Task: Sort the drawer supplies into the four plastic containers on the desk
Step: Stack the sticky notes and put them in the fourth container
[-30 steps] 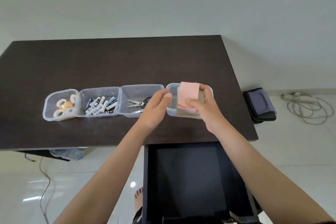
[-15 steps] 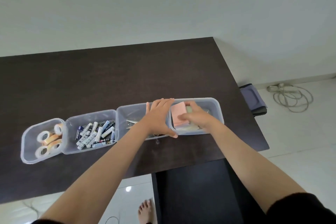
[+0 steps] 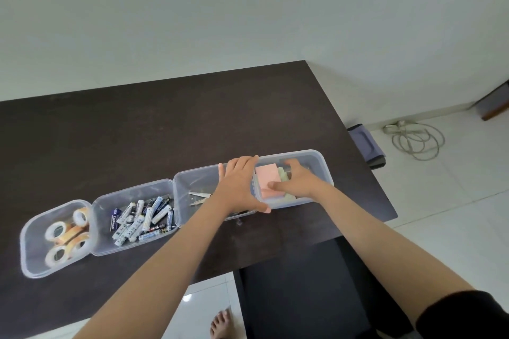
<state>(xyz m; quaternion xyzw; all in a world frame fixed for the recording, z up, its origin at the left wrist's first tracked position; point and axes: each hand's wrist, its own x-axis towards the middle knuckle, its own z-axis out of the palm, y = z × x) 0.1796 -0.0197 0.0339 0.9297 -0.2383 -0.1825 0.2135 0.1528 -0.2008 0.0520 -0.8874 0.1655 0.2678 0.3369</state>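
From the head view, the right hand [image 3: 297, 183] reaches into the rightmost container [image 3: 321, 162] at frame centre, fingers curled on the pink sticky notes [image 3: 268, 179], seemingly gripping them. The left hand [image 3: 238, 184] lies flat and spread over the scissors container [image 3: 190, 179], hiding most of the scissors [image 3: 199, 197]. Batteries [image 3: 143, 217] and tape rolls [image 3: 66, 234] fill the containers lower left.

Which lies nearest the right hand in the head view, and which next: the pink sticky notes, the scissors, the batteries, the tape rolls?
From the right hand:
1. Pink sticky notes, under its thumb, rightmost container.
2. Scissors, next container left, partly under the left hand.
3. Batteries, third container.
4. Tape rolls, leftmost container.
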